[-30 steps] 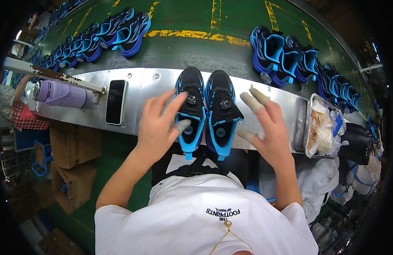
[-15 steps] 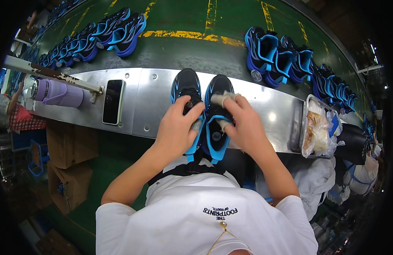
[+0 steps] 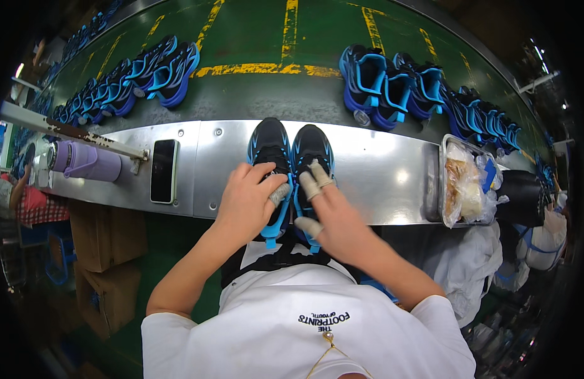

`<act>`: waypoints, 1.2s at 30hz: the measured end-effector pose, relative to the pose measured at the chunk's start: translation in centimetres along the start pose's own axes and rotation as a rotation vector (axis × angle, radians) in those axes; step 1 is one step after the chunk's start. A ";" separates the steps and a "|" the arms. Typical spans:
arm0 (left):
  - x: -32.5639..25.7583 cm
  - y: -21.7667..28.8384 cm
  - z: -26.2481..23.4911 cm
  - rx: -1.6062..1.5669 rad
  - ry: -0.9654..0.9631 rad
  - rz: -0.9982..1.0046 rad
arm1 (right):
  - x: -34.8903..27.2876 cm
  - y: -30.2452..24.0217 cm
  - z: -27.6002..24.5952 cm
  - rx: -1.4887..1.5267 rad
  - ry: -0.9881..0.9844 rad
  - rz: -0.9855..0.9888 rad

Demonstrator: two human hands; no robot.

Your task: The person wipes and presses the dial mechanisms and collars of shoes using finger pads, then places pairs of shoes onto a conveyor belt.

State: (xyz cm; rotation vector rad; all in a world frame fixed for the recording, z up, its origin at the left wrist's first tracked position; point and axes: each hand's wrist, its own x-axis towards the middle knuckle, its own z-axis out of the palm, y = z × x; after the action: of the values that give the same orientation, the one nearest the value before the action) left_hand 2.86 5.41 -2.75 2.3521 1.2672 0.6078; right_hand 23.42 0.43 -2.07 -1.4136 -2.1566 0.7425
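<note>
Black-and-blue left shoe (image 3: 266,140) and right shoe (image 3: 311,145): side by side on the steel desk (image 3: 386,183), toes pointing far, heel tabs poking out past the near edge.
Left grip (image 3: 244,202): bent over the left shoe's tongue and opening, covered thumb by the right side of the collar. Honestly can't tell if anything's pinched in there.
Right grip (image 3: 339,227): fingers and thumb apart, laid over the right shoe, covered tips at the tongue and back toward the heel. Doesn't look clamped on it.
What just changed: a second ago both grips were spread wide around the pair; now they're in at the shoes, and the right one has swung further left.
What that means: imo it's hands-on work around the tongues and collars now, both shoes at once, neither picked up.
Phone (image 3: 164,171) and purple bottle (image 3: 93,161): over on the left, out of the way.
Tray (image 3: 443,183) with bagged stuff (image 3: 470,186): off to the right, untouched.
</note>
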 end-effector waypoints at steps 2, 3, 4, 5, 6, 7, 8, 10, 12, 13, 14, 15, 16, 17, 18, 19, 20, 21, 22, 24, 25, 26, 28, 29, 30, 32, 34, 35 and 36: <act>0.5 -0.6 1.6 -0.072 0.026 -0.001 | -0.7 -0.2 2.0 -0.173 0.120 -0.099; 0.8 -0.8 2.1 -0.146 0.047 -0.014 | -0.5 -0.6 1.7 -0.211 0.144 -0.102; 0.8 -0.8 2.2 -0.142 0.048 -0.004 | -0.4 -0.7 1.2 -0.214 0.154 -0.102; 0.7 -0.7 2.2 -0.121 0.074 0.008 | -0.2 -0.8 0.4 -0.132 0.103 -0.037; 0.5 -0.5 2.2 -0.099 0.101 0.019 | 0.0 -0.6 -0.3 -0.049 0.051 0.025; 0.7 -0.3 2.3 -0.111 0.150 0.021 | 0.6 0.1 -1.4 0.036 0.050 0.067; 0.9 -0.1 2.7 -0.132 0.217 -0.002 | 1.1 0.1 -2.3 0.004 0.133 0.094; 0.7 0.6 2.4 -0.203 0.173 -0.134 | 1.8 0.6 -3.3 -0.064 0.225 -0.059; 0.7 -0.3 2.9 -0.194 0.175 -0.100 | 1.7 2.2 -2.6 -0.041 0.098 -0.105; 0.9 -0.7 2.8 -0.270 0.113 -0.062 | 1.6 3.0 -2.2 -0.015 -0.035 -0.146; 1.1 -1.0 2.6 -0.345 0.048 -0.025 | 1.4 3.4 -2.1 -0.014 -0.036 -0.144; 1.3 -1.2 2.4 -0.347 0.044 -0.027 | 1.2 3.8 -2.0 0.017 0.003 -0.139; 1.5 -1.5 2.0 -0.371 -0.012 0.018 | 1.0 3.9 -1.8 0.050 0.041 -0.132; 1.8 -1.6 1.8 -0.396 -0.071 0.061 | 1.0 3.8 -1.8 0.055 0.037 -0.125; 2.0 -1.4 1.6 -0.400 -0.080 0.056 | 1.2 3.8 -1.8 0.001 0.032 -0.106; 2.2 -1.1 1.6 -0.300 -0.126 0.082 | 1.5 3.9 -1.9 -0.051 0.024 -0.085; 2.4 -0.9 1.7 -0.200 -0.171 0.107 | 1.7 3.6 -2.6 -0.052 -0.001 -0.111; 2.5 -0.6 2.0 -0.120 -0.192 0.111 | 2.3 3.5 -3.3 0.006 0.008 -0.203; 2.9 -0.2 2.1 0.025 -0.204 0.180 | 2.2 3.7 -3.7 0.009 -0.040 -0.208; 3.2 0.7 2.4 0.138 -0.261 0.178 | 1.6 3.9 -3.7 0.025 -0.095 -0.198; 3.0 0.8 2.8 0.134 -0.271 0.178 | 1.6 4.0 -3.4 -0.046 -0.063 -0.170; 2.8 0.7 3.4 0.089 -0.143 0.183 | 1.5 3.9 -3.1 -0.117 -0.032 -0.143; 2.4 1.1 3.7 0.042 -0.026 0.189 | 1.1 3.7 -3.2 -0.121 0.004 -0.106; 2.3 1.5 3.5 -0.078 0.074 0.050 | 1.1 3.7 -3.5 -0.052 0.015 -0.107; 2.2 1.8 3.4 -0.196 0.173 -0.091 | 1.3 3.8 -3.8 0.016 0.027 -0.108; 2.3 0.9 3.4 -0.231 0.125 -0.118 | 1.3 4.6 -4.2 0.088 0.010 -0.154; 2.5 0.4 2.8 -0.430 -0.085 -0.077 | 1.0 5.1 -4.0 0.040 -0.009 -0.187; 2.7 0.3 2.5 -0.506 -0.157 -0.107 | 0.9 4.7 -4.0 -0.021 -0.028 -0.121; 2.7 0.7 2.5 -0.510 -0.162 -0.108 | 0.6 4.6 -3.9 -0.020 -0.030 -0.115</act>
State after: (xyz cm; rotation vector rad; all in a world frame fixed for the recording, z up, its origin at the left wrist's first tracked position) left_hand 6.04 6.95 -3.95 1.8605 1.0151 0.6069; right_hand 28.79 3.26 -2.08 -1.2834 -2.2527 0.7050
